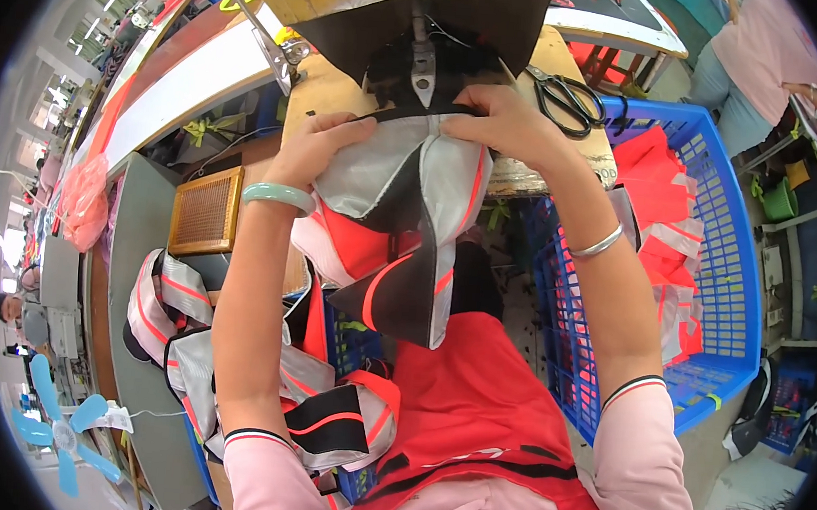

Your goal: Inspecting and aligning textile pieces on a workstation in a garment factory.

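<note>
Left hand (314,146) is curled over the upper left edge of a fabric piece (401,226), fingers pinching the cloth, with a pale green bangle (279,194) on that wrist. Right hand (503,119) grips the top right edge of the same piece, fingers folded down tight onto it, and there's a silver bracelet (599,242) on that arm.

So the fabric piece itself is silvery grey with a black panel down the middle and thin orange-red piping along the seams. It hangs from both hands, right between them, and its top edge is pushed up under the sewing machine head (423,52), touching or just under the metal foot, can't tell which exactly. The bottom tapers to a black point over the red lap.

Going left to right around it: a wooden slatted box (205,209) sits on the grey bench to the left, and a heap of matching grey, black and orange pieces (231,356) lies below the left forearm. Black scissors (565,99) rest on the table beside the right hand. Further right, a blue plastic crate (722,248) holds a pile of red and grey pieces (663,206).
</note>
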`<control>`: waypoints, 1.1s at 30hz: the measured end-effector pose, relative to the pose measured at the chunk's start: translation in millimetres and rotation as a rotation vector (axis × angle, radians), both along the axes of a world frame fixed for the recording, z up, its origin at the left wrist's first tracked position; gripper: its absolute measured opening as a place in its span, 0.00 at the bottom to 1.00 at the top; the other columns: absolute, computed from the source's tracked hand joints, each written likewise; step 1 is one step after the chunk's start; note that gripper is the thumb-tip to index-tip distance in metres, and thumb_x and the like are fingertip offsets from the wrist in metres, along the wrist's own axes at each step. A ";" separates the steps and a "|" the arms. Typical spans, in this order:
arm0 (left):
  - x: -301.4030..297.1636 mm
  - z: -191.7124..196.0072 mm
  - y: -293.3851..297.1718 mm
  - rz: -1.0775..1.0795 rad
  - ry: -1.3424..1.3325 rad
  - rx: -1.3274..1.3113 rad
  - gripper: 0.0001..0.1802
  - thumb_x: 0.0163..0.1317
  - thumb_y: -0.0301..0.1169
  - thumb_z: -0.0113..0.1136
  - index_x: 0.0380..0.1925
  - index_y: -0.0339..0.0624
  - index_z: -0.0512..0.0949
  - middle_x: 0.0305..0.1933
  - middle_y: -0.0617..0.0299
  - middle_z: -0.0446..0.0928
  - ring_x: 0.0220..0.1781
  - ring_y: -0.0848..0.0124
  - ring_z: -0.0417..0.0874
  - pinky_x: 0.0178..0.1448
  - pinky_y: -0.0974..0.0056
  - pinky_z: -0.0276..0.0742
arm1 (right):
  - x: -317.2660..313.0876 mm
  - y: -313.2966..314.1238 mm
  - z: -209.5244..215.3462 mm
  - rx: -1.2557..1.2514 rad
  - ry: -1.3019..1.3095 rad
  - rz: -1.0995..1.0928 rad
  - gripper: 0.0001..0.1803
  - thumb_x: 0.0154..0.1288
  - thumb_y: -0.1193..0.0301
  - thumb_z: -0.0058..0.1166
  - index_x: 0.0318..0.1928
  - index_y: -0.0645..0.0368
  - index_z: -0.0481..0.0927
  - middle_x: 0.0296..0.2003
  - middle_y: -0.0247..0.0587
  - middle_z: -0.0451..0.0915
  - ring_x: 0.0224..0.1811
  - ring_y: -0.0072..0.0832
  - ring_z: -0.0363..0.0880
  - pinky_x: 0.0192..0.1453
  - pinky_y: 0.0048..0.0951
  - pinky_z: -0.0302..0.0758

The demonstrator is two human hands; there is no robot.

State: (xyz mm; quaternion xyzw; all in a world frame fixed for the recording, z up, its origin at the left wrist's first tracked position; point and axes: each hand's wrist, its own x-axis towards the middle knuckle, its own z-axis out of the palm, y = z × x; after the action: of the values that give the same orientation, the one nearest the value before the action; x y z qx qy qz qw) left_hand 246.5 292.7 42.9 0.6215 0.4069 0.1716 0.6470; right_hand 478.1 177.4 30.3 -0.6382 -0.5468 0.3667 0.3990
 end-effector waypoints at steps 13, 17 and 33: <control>-2.8 0.4 0.6 0.210 -0.158 0.032 0.12 0.62 0.37 0.61 0.34 0.39 0.82 0.30 0.69 0.79 0.31 0.79 0.77 0.37 0.73 0.71 | 4.9 -10.7 -1.0 0.083 0.216 -0.226 0.18 0.58 0.62 0.61 0.41 0.65 0.80 0.30 0.30 0.77 0.34 0.17 0.72 0.38 0.21 0.68; -25.4 -6.9 -35.4 -0.160 0.202 0.318 0.15 0.64 0.40 0.60 0.33 0.36 0.81 0.27 0.73 0.75 0.30 0.82 0.71 0.35 0.70 0.70 | 7.8 -67.8 11.9 0.120 -0.358 -0.003 0.26 0.54 0.58 0.65 0.48 0.65 0.79 0.41 0.43 0.80 0.39 0.29 0.78 0.46 0.29 0.73; -33.0 -102.2 -140.4 -0.304 -0.055 0.556 0.13 0.59 0.28 0.63 0.43 0.34 0.79 0.40 0.53 0.80 0.43 0.61 0.83 0.47 0.65 0.77 | -63.8 -133.0 17.3 0.030 -0.626 0.314 0.20 0.56 0.64 0.61 0.47 0.60 0.78 0.41 0.47 0.82 0.44 0.45 0.81 0.47 0.40 0.77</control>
State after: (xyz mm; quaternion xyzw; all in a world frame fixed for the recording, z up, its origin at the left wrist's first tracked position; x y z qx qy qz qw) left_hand 213.5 152.2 -59.3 0.8235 0.2293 0.1943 0.4811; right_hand 414.3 44.4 47.6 -0.6219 -0.7394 0.2022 0.1600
